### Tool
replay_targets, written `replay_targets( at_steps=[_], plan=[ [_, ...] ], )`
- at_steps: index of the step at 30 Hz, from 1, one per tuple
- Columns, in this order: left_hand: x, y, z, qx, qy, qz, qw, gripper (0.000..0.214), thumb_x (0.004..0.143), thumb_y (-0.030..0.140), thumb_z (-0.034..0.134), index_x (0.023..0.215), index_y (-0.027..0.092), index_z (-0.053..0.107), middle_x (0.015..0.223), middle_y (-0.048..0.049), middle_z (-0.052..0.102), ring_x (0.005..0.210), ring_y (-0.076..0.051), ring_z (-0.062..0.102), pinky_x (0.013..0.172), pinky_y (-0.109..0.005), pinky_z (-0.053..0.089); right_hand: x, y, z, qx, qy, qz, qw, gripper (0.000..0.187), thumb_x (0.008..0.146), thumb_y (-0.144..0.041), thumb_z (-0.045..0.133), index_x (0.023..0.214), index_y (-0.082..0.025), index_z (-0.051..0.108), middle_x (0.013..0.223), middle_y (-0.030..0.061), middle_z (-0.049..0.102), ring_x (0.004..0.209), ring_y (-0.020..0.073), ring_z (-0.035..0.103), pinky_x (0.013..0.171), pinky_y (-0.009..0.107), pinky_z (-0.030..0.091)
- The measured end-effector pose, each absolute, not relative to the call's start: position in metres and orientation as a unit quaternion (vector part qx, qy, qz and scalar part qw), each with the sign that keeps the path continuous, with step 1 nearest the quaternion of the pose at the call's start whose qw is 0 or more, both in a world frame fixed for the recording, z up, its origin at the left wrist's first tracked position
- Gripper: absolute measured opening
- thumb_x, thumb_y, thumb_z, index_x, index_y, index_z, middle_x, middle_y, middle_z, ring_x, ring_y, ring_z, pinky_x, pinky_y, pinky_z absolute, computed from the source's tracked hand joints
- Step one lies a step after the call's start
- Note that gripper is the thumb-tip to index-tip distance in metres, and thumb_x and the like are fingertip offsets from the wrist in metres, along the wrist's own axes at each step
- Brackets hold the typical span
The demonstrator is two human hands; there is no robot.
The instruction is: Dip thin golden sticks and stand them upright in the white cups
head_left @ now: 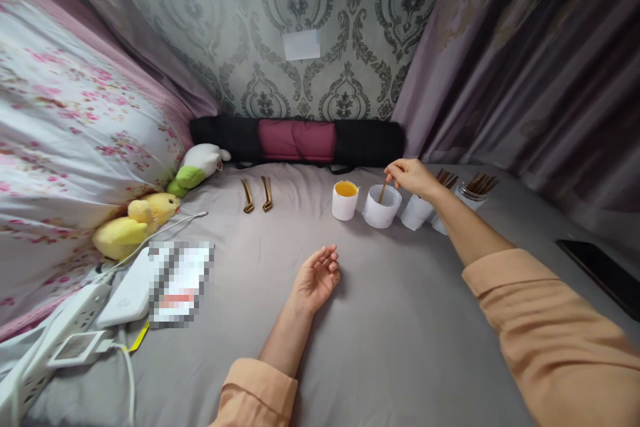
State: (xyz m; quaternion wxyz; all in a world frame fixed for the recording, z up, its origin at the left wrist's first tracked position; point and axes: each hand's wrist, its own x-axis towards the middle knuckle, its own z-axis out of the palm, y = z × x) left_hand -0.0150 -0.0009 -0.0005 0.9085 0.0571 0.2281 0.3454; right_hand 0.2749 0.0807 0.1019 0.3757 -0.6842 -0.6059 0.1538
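Observation:
My right hand reaches out over a row of white cups and pinches a thin brown stick whose lower end stands inside the second white cup. Left of it stands a white cup with a yellow inside. To the right are further white cups and a jar holding several brown sticks. My left hand rests on the grey sheet with the palm up and the fingers loosely curled, holding nothing.
Two gold-brown clips lie on the sheet left of the cups. A black and maroon roll lies along the wall. Plush toys, a power strip with cables and a white power bank sit at the left; a dark phone lies at the right.

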Motion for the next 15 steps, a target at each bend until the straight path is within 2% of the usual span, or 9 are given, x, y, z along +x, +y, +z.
replay_targets(
  at_steps=[15],
  plan=[
    [-0.0144, -0.0008, -0.0007, 0.055, 0.222, 0.348, 0.909, 0.015, 0.076, 0.018, 0.057, 0.088, 0.008, 0.059, 0.070, -0.0028, 0.057, 0.054, -0.005, 0.048, 0.048, -0.018, 0.039, 0.2778, 0.0905, 0.0954, -0.715, -0.578, 0.139, 0.368, 0.019, 0.083, -0.023, 0.044, 0.080, -0.015, 0.061, 0.070, 0.0032, 0.066, 0.041, 0.0059, 0.050, 0.047, 0.018, 0.041]
  ],
)
